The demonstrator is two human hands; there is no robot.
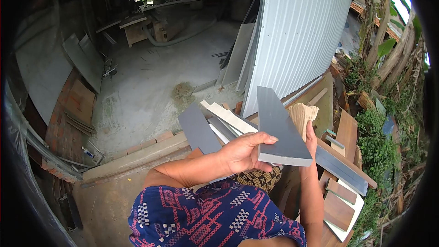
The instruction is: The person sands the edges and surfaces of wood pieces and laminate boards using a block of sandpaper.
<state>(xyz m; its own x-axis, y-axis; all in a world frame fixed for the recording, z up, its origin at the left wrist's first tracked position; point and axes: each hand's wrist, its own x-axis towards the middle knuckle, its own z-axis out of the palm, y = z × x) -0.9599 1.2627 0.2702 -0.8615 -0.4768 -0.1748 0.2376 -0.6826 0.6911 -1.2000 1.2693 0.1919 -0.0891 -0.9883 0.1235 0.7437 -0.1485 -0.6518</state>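
A dark grey board (281, 130) with a pale cut edge is raised in front of me, its narrower-looking end pointing away. My left hand (254, 151) grips its near left side, thumb on the upper face and fingers beneath. At the board's right side is my right hand (312, 139), closed around a crumpled beige cloth-like bundle (302, 115); most of its fingers are hidden behind the bundle and board. Below and left of the board lie pale wooden strips (231, 118) and another grey panel (199, 128).
Brown and white board offcuts (340, 210) and a long grey plank (343, 169) are piled at right, beside green plants (379, 142). A corrugated metal wall (297, 41) rises ahead. A low concrete ledge (137, 158) borders the workshop floor (137, 82); sheets lean at left.
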